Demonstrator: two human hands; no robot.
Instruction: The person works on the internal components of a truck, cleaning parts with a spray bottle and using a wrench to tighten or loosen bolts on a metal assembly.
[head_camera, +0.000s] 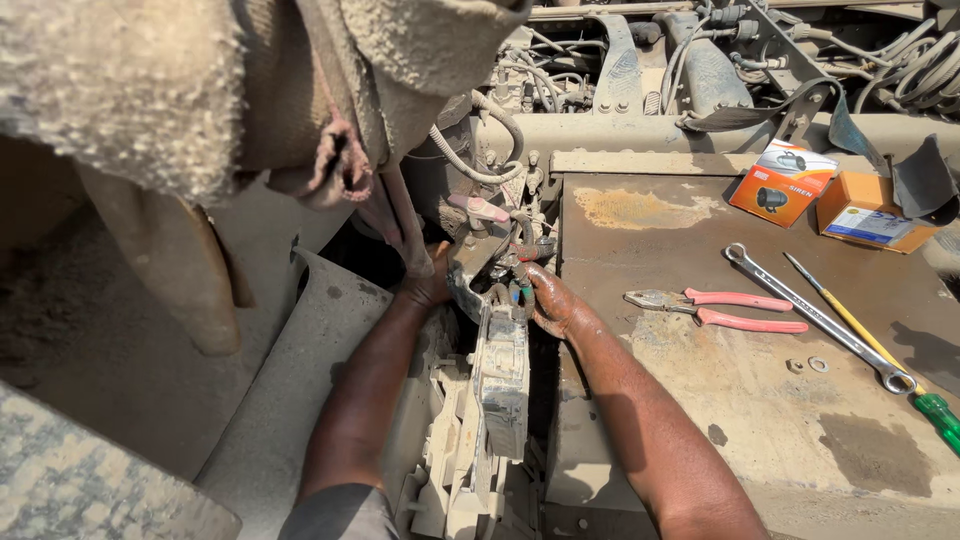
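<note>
While both hands work at the same spot, the thing between them is a dusty bracket (478, 262) on the engine, sitting at the top end of a pale grey box (503, 378) whose long axis runs straight down toward the person. In the head view, the only one, everything is placed from that bracket.

The left hand (430, 283) lies just left of the bracket, touching its side, fingers curled in behind it; whether they grip anything I cannot tell, since the metal hides them. The right hand (552, 300) lies just right of and a little below the bracket, fingers bent and pinched around small wires and a green-tipped connector (521, 292) at its lower edge. Both hands are about equally near, one on each flank.

Right of the bracket, well apart on a rusty plate (700, 390), lie pink-handled pliers (720, 308), a long spanner (815, 315) and a yellow-shafted screwdriver (870, 340). Farther up and right stand two orange cartons (783, 182). A hose (478, 150) loops above the bracket.
</note>
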